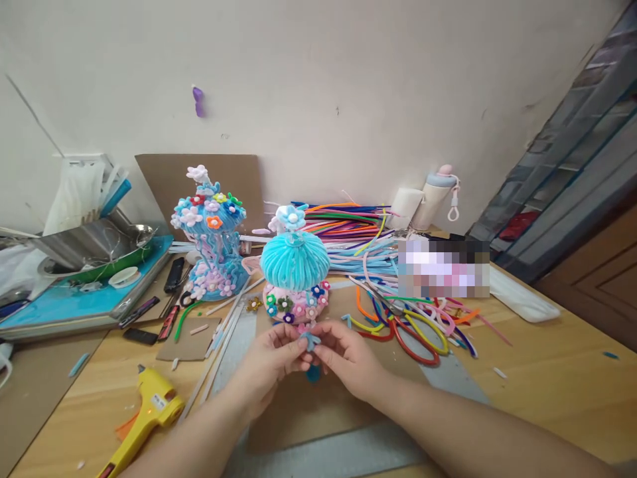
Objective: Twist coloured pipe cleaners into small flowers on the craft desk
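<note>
Between my left hand [281, 355] and my right hand [348, 355] is a small light-blue pipe-cleaner flower [310, 341], pinched by the fingertips of both. Just beyond the fingers stands a pipe-cleaner ornament with a turquoise domed top [295, 260] and a pink base [293, 304] dotted with small flowers. A round dark-teal piece [313, 373] shows below my fingers. To the left, a finished-looking blue pipe-cleaner ornament [212, 232] carries many colourful flowers.
A yellow hot glue gun [152, 405] lies at the front left. Red-handled scissors [415, 342] rest among loose pipe cleaners on the right. Bundles of pipe cleaners [343, 226] lie at the back. A metal bowl [89, 245] sits on the left, and a bottle [434, 199] stands by the wall.
</note>
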`<action>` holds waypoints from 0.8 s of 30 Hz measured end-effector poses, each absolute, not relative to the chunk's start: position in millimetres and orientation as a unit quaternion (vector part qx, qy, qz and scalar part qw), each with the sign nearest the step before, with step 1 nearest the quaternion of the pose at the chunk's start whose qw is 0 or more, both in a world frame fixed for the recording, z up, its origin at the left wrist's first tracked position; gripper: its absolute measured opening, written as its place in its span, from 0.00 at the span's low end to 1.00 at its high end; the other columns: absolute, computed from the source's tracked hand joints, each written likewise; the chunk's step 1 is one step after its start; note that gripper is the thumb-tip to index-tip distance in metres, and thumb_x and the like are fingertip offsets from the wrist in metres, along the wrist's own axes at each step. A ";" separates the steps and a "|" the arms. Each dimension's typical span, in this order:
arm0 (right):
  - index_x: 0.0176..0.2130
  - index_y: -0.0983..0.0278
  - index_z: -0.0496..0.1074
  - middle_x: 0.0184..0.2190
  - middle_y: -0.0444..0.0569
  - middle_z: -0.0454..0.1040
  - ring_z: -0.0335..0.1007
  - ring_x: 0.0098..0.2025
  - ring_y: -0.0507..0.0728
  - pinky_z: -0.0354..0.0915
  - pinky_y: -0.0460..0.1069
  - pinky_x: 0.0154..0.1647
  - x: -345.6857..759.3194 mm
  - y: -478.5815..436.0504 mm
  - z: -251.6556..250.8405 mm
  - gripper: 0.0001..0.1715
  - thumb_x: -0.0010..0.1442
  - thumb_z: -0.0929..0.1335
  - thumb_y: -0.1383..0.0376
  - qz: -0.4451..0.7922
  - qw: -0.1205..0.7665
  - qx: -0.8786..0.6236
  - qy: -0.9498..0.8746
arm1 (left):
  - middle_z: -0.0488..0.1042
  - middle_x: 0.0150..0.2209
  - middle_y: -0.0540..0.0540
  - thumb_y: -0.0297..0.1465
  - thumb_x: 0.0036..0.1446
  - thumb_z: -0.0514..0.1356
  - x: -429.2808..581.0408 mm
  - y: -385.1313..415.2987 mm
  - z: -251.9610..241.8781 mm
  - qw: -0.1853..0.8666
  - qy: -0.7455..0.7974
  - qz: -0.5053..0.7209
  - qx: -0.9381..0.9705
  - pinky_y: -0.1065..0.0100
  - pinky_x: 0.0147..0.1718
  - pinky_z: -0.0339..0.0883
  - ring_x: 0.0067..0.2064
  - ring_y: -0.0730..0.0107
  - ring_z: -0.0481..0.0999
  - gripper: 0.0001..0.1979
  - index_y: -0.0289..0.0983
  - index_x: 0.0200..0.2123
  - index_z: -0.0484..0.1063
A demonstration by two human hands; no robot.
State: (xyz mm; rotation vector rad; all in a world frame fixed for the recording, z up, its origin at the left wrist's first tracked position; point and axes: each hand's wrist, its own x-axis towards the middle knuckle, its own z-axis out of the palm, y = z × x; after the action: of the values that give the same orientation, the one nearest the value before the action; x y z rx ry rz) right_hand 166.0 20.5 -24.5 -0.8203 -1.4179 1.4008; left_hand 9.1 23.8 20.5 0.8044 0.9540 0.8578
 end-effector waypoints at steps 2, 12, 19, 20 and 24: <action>0.39 0.65 0.66 0.27 0.44 0.68 0.66 0.25 0.48 0.63 0.43 0.22 167.1 24.5 -23.7 0.12 0.57 0.66 0.60 0.596 0.463 -0.338 -0.562 | 0.72 0.22 0.50 0.31 0.43 0.67 7.0 26.3 18.9 0.734 0.421 0.379 0.374 0.74 0.26 0.65 0.25 0.76 0.72 0.13 0.33 0.26 0.64; 0.39 0.64 0.70 0.32 0.48 0.71 0.68 0.29 0.51 0.66 0.46 0.29 172.7 28.1 -18.3 0.09 0.58 0.64 0.65 0.552 0.409 -0.353 -0.635 | 0.70 0.20 0.51 0.36 0.40 0.68 7.4 27.3 12.0 0.721 0.432 0.336 0.425 0.74 0.21 0.65 0.21 0.77 0.69 0.17 0.34 0.24 0.63; 0.35 0.66 0.65 0.19 0.41 0.67 0.65 0.18 0.48 0.63 0.44 0.19 167.7 28.8 -22.1 0.14 0.55 0.66 0.57 0.656 0.434 -0.335 -0.518 | 0.73 0.24 0.48 0.36 0.47 0.63 9.7 20.6 15.4 0.673 0.427 0.373 0.474 0.72 0.24 0.65 0.25 0.74 0.72 0.14 0.34 0.34 0.66; 0.34 0.66 0.65 0.19 0.41 0.67 0.65 0.17 0.48 0.63 0.44 0.18 166.8 28.6 -22.1 0.16 0.54 0.67 0.56 0.663 0.435 -0.330 -0.512 | 0.73 0.23 0.48 0.37 0.48 0.63 10.4 18.8 14.5 0.661 0.436 0.380 0.479 0.72 0.25 0.65 0.24 0.74 0.71 0.14 0.33 0.33 0.67; 0.35 0.66 0.66 0.20 0.42 0.68 0.66 0.19 0.49 0.63 0.44 0.19 166.4 26.8 -23.4 0.15 0.55 0.66 0.56 0.633 0.428 -0.333 -0.553 | 0.71 0.21 0.51 0.37 0.47 0.63 15.2 11.9 7.7 0.614 0.457 0.427 0.481 0.72 0.24 0.66 0.23 0.75 0.71 0.13 0.34 0.30 0.66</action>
State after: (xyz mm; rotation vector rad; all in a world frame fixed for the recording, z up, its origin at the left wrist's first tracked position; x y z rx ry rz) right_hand 166.4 26.8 -23.4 -0.8313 -1.3804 1.5808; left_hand 15.2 11.9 7.7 1.1077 1.0541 0.9850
